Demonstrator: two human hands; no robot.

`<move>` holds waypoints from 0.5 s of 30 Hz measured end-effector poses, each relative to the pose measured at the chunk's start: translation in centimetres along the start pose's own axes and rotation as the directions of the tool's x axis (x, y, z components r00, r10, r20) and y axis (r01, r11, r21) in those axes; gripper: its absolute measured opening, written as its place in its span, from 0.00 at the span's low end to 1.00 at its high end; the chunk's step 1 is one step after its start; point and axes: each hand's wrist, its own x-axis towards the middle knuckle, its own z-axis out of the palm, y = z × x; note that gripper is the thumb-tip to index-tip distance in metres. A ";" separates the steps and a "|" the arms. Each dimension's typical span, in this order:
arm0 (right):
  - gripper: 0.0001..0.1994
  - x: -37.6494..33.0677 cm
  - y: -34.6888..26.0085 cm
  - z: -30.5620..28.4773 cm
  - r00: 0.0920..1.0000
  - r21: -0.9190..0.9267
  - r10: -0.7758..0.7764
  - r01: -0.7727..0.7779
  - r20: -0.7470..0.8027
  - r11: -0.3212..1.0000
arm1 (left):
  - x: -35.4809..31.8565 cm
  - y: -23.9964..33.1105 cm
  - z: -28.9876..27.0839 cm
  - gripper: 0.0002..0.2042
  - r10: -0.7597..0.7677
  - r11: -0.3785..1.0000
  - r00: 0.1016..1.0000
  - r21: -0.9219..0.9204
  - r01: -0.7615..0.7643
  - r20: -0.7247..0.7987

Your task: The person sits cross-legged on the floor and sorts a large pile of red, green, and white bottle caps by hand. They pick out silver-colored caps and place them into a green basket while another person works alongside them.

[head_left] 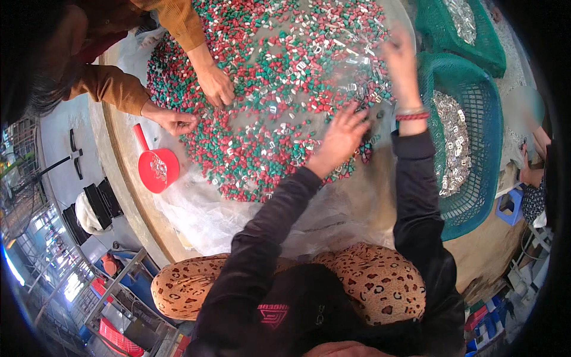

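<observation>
Small red and green pebble-like pieces, mixed with white pieces and shiny buckle-shaped parts, lie spread over a broad round surface. My left hand rests low over the right part of the spread, fingers stretched out and nothing visibly held. Farther right, at the edge of the spread, my right hand is raised, with a red band at its wrist. Motion smears its fingers, so I cannot make out whether anything is in them. A green plastic basket holding many shiny buckle-like parts stands beside my right forearm.
Across at the left, another person's two hands work among the pieces. Near them lies a red scoop with a few shiny parts inside. Clear plastic sheeting covers the near edge. A second green basket stands at the far right.
</observation>
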 end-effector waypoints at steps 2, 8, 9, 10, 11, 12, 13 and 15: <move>0.24 -2.5 1.1 0.9 0.991 -0.075 0.109 -0.104 0.072 0.992 | 1.2 0.9 1.4 0.21 -0.055 0.998 0.998 -0.035 0.055 0.008; 0.23 -8.4 3.4 -1.7 0.929 -0.107 0.258 -0.238 0.266 0.965 | 0.7 -4.6 -0.1 0.23 -0.105 0.974 0.990 0.212 0.084 0.091; 0.23 -9.3 3.9 -1.9 0.926 -0.152 0.266 -0.232 0.269 0.961 | 0.3 -6.1 -1.0 0.23 -0.106 0.975 0.990 0.204 0.086 0.089; 0.22 -10.2 4.5 -1.9 0.935 -0.203 0.244 -0.195 0.255 0.959 | -0.2 -7.5 -2.1 0.22 -0.100 0.975 0.992 0.206 0.082 0.079; 0.21 -11.0 5.1 -1.8 0.948 -0.254 0.206 -0.143 0.243 0.957 | -0.6 -8.9 -3.3 0.22 -0.136 0.967 0.990 0.222 0.127 0.027; 0.21 -11.6 5.8 -1.6 0.953 -0.315 0.190 -0.111 0.235 0.943 | -1.0 -10.1 -4.6 0.21 -0.160 0.954 0.986 0.248 0.166 -0.042; 0.25 -12.0 6.5 -1.5 0.938 -0.404 0.213 -0.088 0.275 0.910 | -1.3 -11.1 -5.8 0.21 -0.180 0.959 0.975 0.197 0.205 -0.133; 0.29 -12.8 7.6 -0.9 0.950 -0.519 0.194 -0.040 0.246 0.854 | -1.6 -12.1 -7.9 0.20 -0.188 0.969 0.920 0.090 0.232 -0.344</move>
